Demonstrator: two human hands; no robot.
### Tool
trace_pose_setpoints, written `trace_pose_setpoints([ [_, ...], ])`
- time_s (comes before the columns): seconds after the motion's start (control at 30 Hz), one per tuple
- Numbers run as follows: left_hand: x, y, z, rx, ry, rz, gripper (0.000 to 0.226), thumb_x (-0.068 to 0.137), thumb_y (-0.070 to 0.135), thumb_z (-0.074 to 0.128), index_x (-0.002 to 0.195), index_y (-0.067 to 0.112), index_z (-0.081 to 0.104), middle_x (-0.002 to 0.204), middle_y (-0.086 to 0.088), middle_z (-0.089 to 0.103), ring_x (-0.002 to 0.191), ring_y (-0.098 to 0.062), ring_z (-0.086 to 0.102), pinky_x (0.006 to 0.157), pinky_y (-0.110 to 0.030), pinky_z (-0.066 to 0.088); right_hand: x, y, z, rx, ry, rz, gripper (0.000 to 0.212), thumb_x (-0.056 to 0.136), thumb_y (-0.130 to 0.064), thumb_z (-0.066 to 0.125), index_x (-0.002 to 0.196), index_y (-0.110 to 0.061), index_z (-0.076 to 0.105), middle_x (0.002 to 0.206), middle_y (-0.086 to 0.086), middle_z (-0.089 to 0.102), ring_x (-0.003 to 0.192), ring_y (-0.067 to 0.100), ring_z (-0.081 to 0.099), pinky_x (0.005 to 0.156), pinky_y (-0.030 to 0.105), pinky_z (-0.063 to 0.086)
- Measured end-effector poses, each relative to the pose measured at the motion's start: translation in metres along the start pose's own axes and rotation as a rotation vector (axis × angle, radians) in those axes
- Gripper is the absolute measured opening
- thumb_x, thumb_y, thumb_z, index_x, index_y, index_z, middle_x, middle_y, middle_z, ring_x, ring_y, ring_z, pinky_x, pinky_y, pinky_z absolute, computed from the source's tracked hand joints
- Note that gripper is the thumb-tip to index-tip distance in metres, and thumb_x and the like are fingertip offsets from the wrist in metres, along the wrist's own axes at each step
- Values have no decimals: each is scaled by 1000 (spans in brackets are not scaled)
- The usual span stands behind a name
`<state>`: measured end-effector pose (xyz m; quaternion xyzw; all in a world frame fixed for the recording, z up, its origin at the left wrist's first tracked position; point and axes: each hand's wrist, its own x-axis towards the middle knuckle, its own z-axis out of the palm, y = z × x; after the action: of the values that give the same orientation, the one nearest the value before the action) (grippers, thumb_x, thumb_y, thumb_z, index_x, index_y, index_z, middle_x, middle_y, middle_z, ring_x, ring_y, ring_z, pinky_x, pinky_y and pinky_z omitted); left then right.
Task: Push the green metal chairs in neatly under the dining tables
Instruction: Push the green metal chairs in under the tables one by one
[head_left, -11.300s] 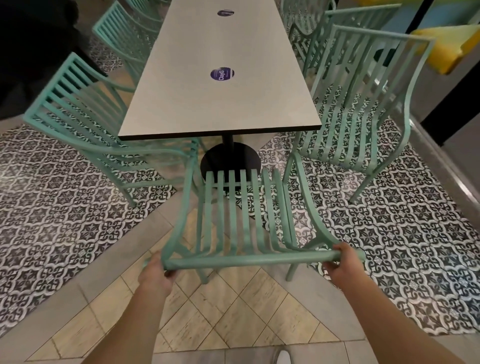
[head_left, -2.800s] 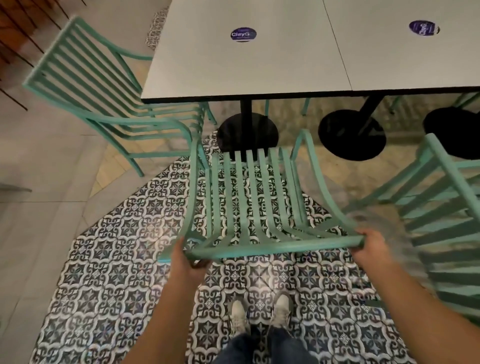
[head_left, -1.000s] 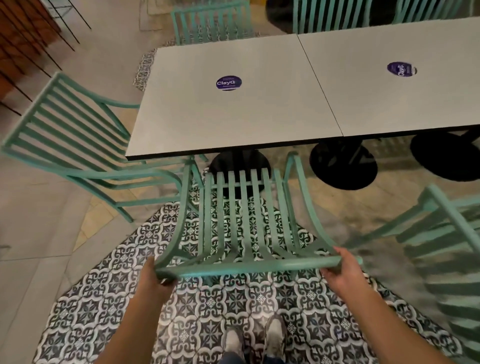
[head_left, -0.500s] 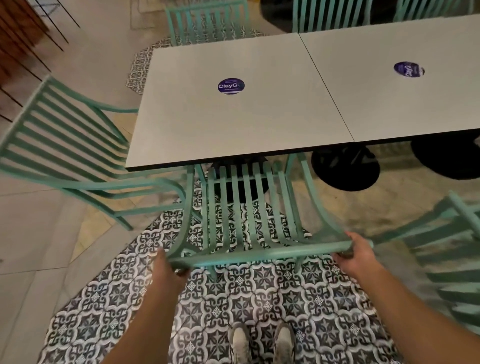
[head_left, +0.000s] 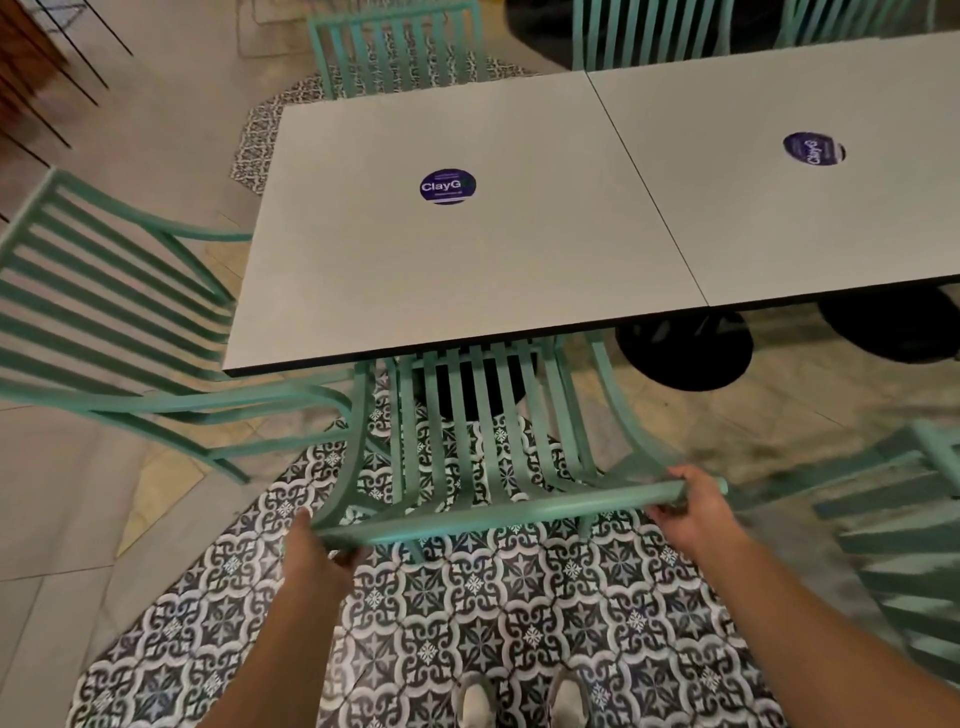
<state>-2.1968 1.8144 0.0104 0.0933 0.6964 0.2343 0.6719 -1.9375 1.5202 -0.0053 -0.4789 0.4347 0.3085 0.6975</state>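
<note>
Our left hand and right hand gripped the green chair's top rail, its seat partly under the worktop; pushing straight forward seemingly came next.

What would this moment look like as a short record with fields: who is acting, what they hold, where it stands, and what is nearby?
actor: a person, seen from a head camera
left hand: grips the left end of the chair's top rail
right hand: grips the right end of the same rail
held chair: green metal, its seat front under the table edge
table: grey top with a round purple sticker
neighbour chair: at the table's left end, angled
floor: patterned tiles
</note>
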Motion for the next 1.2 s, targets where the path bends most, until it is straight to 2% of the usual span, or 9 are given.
trace_pose_setpoints([
  [0.07,3,4,5,-2,-12,7,51,92,40,60,132,12,47,121,-13,58,99,-31,61,90,-45,53,2,-3,8,3,-15,3,18,92,-12,56,106,-2,50,129,17,52,108,29,58,97,45,50],
  [0.13,7,9,9,4,2,11,53,91,41,61,134,13,46,124,-13,58,104,-31,61,89,-45,54,1,-4,15,4,-27,2,12,93,-12,55,100,-4,50,129,17,52,112,29,57,99,45,49],
  [0.3,16,20,21,-5,59,12,49,90,39,63,131,14,49,119,-9,60,104,-31,62,88,-45,55,6,-2,25,8,-63,5,11,93,-13,55,103,-8,52,135,15,52,116,27,57,97,43,51],
  [0.6,14,20,27,-10,105,39,40,91,35,61,126,17,52,111,-8,60,98,-29,63,86,-45,56,2,0,28,13,-26,-3,14,93,-14,55,106,-8,53,130,14,54,111,28,59,96,44,51],
  [0.7,14,20,26,-2,113,31,36,90,35,62,119,15,53,108,-8,62,94,-28,64,85,-45,56,1,1,29,20,-14,-22,22,93,-13,55,113,-7,51,128,15,54,109,29,60,94,45,52],
  [0.77,12,20,26,-2,127,23,33,90,35,63,111,13,51,102,-8,62,90,-28,65,85,-45,56,0,1,31,-3,4,-38,20,93,-13,55,112,-8,51,126,15,54,107,30,60,94,45,52],
  [0.9,10,19,26,-10,121,12,32,91,35,62,111,13,49,96,-8,60,91,-28,64,85,-45,56,-1,0,31,-28,34,-44,15,92,-13,56,105,-8,52,125,15,54,104,30,61,91,44,54],
  [1.2,13,20,23,10,84,17,34,92,33,60,116,11,52,108,-8,62,94,-27,65,84,-44,57,-6,0,31,-37,44,-50,12,92,-13,57,102,-9,53,122,15,54,104,28,60,90,42,54],
])
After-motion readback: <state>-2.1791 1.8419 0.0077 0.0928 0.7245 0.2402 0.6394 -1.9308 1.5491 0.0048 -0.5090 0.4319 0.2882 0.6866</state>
